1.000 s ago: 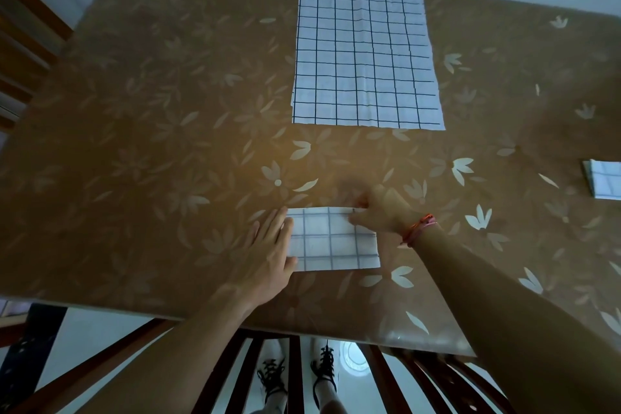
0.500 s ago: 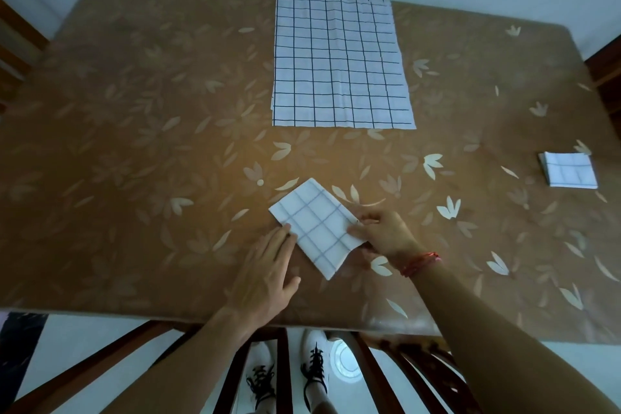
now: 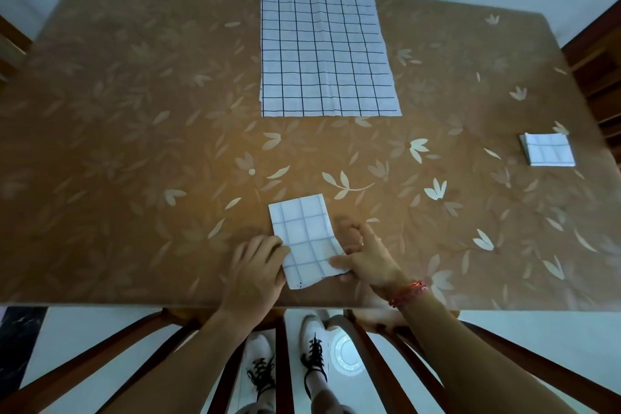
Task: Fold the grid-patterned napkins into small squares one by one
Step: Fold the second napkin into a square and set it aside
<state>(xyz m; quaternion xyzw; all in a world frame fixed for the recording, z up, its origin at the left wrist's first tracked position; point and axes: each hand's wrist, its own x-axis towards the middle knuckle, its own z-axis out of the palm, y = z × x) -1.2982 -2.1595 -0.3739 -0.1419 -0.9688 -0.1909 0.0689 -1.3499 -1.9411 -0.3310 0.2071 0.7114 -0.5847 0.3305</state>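
A white napkin with a faint grid, folded into a narrow rectangle (image 3: 304, 235), lies lengthwise near the table's front edge. My left hand (image 3: 257, 270) rests on its near left edge with the fingers curled at the cloth. My right hand (image 3: 364, 257) pinches the near right corner, which is lifted slightly off the table. A stack of flat, unfolded grid napkins (image 3: 322, 54) lies at the far middle of the table. A small folded square of napkin (image 3: 549, 148) sits at the right edge.
The brown table (image 3: 134, 144) has a pale leaf and flower pattern. Wooden chairs stand at the left (image 3: 10, 47) and right (image 3: 601, 70) ends, and a chair's slats (image 3: 379, 363) show below the front edge beside my shoes.
The folded napkin has been turned from lying crosswise, through a diagonal, to lying lengthwise. My right hand now grips its near right corner; my left hand moved onto its near left edge.
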